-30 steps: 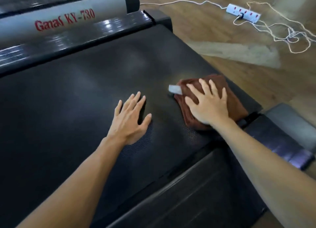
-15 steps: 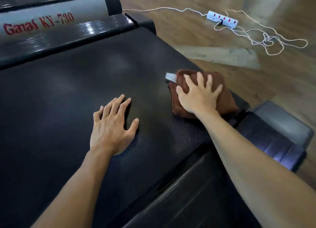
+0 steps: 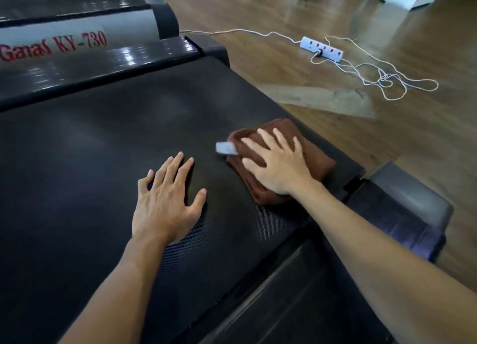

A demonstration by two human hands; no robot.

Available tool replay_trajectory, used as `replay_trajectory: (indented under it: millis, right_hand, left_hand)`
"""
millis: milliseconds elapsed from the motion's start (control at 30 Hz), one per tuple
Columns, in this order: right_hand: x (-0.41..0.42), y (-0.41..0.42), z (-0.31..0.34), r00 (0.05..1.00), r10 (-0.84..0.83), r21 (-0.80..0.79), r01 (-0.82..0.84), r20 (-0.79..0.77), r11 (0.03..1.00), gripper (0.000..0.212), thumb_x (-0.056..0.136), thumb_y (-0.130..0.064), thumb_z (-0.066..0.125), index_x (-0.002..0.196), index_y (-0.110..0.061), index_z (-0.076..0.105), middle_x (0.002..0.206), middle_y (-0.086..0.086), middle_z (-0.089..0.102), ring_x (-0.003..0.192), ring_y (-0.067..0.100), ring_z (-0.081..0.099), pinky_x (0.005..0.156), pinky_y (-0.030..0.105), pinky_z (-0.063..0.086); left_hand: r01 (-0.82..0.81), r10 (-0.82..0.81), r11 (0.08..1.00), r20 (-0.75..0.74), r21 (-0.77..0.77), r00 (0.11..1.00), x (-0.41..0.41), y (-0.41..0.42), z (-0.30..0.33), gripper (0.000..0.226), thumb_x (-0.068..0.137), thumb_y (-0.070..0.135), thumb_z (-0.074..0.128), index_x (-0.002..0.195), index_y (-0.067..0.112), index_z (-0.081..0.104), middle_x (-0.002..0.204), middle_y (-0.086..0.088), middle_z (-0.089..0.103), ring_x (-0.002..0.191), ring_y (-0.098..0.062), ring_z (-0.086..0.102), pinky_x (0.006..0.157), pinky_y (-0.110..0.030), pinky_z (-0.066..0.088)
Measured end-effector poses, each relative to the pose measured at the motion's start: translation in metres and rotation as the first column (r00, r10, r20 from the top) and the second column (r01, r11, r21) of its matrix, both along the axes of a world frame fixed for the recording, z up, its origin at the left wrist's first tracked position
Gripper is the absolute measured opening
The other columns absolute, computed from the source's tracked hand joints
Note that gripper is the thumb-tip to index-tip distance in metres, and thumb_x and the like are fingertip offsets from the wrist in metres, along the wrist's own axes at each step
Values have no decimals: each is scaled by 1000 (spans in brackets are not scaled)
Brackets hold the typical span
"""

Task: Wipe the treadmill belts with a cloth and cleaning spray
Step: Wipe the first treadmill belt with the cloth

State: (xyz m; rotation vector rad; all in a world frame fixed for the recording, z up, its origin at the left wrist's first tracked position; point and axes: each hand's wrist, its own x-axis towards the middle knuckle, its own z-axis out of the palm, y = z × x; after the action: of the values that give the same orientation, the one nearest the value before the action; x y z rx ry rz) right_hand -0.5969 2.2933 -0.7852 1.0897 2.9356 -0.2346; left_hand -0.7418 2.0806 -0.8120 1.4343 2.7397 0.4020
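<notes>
We see one treadmill belt (image 3: 103, 142), two hands and one brown cloth (image 3: 316, 158). The cloth lies on the belt near its right edge, under the right hand (image 3: 280, 167), whose fingers are spread flat. The left hand (image 3: 165, 204) rests just left of the cloth, fingers spread. One power strip (image 3: 322, 49) lies on the floor (image 3: 387, 137) beyond the cloth.
</notes>
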Motion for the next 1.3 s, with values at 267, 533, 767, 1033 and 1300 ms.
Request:
replay_trajectory:
  millis: [267, 533, 767, 1033, 1300]
  right_hand:
    - [13, 16, -5, 923, -385, -30, 384, 2, 923, 66, 98, -73, 24, 160, -50, 19, 174, -4, 4, 159, 31, -4, 122, 67, -3]
    - [51, -26, -9, 995, 97, 54, -98, 18, 994, 73, 88, -80, 20, 157, -58, 17, 172, -15, 6, 159, 20, -2, 124, 65, 1]
    - [-3, 71, 7, 876, -483, -71, 481, -3, 874, 74, 94, -78, 26, 160, -45, 25, 169, 7, 22, 152, 40, 21, 119, 68, 13]
    - [41, 26, -12, 868, -497, 19, 497, -5, 867, 68, 96, -75, 25, 159, -48, 22, 172, 2, 10, 157, 37, 4, 120, 69, 1]
    - [50, 29, -5, 833, -554, -18, 554, -6, 832, 69, 98, -74, 23, 160, -44, 21, 172, 4, 12, 156, 37, 8, 120, 69, 5]
  left_hand:
    - [-2, 2, 1000, -6, 4, 1000, 0, 0, -1, 82, 89, 69, 13, 161, 32, 18, 171, 12, 5, 157, -6, 0, 125, -43, 10]
    - [-1, 1, 1000, -4, 11, 1000, 2, -1, 2, 82, 89, 69, 14, 161, 32, 19, 171, 12, 6, 156, -5, 1, 125, -42, 9]
    - [3, -3, 1000, -6, 18, 1000, 0, 0, -1, 81, 89, 69, 15, 161, 32, 20, 170, 13, 7, 156, -4, 0, 124, -40, 8]
    - [-7, 7, 1000, -1, 25, 1000, 2, -1, 0, 81, 89, 68, 16, 161, 31, 21, 170, 13, 7, 156, -5, 2, 125, -41, 9]
    - [-9, 9, 1000, 5, 27, 1000, 3, -1, 2, 82, 88, 69, 15, 161, 32, 21, 170, 13, 8, 156, -5, 3, 125, -40, 8]
